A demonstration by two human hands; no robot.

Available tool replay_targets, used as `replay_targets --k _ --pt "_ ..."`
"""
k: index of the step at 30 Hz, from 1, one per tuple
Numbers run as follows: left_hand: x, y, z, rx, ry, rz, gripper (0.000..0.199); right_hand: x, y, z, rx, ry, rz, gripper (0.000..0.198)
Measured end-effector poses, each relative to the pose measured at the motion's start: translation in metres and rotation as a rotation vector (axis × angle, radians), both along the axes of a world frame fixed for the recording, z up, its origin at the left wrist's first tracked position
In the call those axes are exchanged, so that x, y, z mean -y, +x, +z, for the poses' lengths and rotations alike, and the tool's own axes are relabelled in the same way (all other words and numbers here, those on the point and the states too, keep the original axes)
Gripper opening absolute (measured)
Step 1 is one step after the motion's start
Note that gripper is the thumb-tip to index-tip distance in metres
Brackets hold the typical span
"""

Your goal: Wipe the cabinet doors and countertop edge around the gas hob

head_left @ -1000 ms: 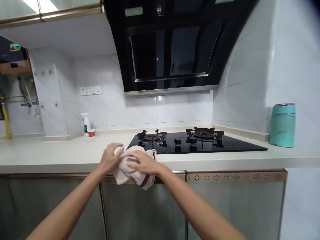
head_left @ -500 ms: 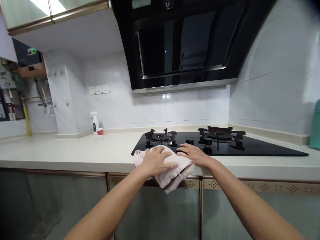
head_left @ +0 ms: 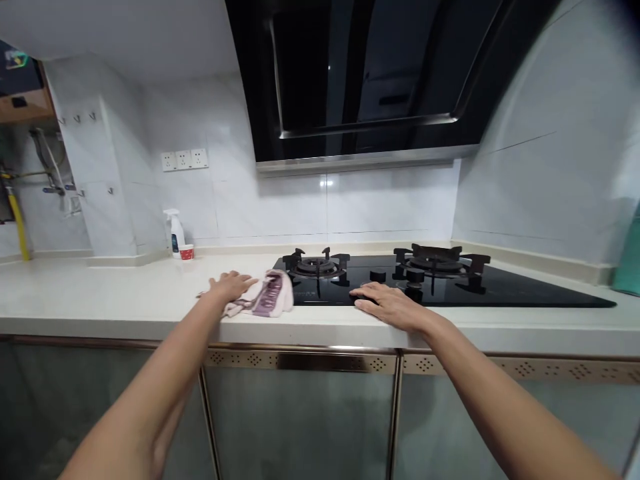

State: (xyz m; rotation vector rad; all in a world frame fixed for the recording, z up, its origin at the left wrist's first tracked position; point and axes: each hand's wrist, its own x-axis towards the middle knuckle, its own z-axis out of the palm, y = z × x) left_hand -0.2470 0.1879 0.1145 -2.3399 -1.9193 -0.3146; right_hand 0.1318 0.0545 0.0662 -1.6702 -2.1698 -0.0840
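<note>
My left hand [head_left: 230, 287] lies over a pale pink cloth [head_left: 283, 287] on the white countertop, left of the black gas cooktop [head_left: 340, 293]. Its fingers are stretched out to the right and partly apart. Most of the cloth spreads out to the right of this hand, showing a purple patch, and its right end meets the cooktop's left edge. My right hand [head_left: 387, 305] rests open at the cooktop's front edge, fingertips on the black surface near a control knob [head_left: 378, 275]. No object shows in it.
Two burners with black pan supports, a left one [head_left: 316, 267] and a right one [head_left: 436, 261], stand on the cooktop. A white spray bottle [head_left: 175, 233] and a red cup [head_left: 187, 252] are at the back left. The black range hood [head_left: 365, 87] hangs above.
My left hand has moved left from the cooktop's front edge, taking the cloth along onto the countertop. The cloth is more spread out. My right hand keeps nearly the same place.
</note>
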Motion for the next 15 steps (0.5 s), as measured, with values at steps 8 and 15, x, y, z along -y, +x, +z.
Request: replay_targets --k 8,15 --pt "0.036 -0.159 -0.002 -0.140 0.135 0.307 0.049 -0.006 0.001 -0.003 -0.008 0.027 0.020 0.050" --pt "0.070 -0.153 -0.027 -0.129 0.232 0.194 0.059 -0.004 -0.006 0.000 -0.015 -0.008 -0.026 0.052"
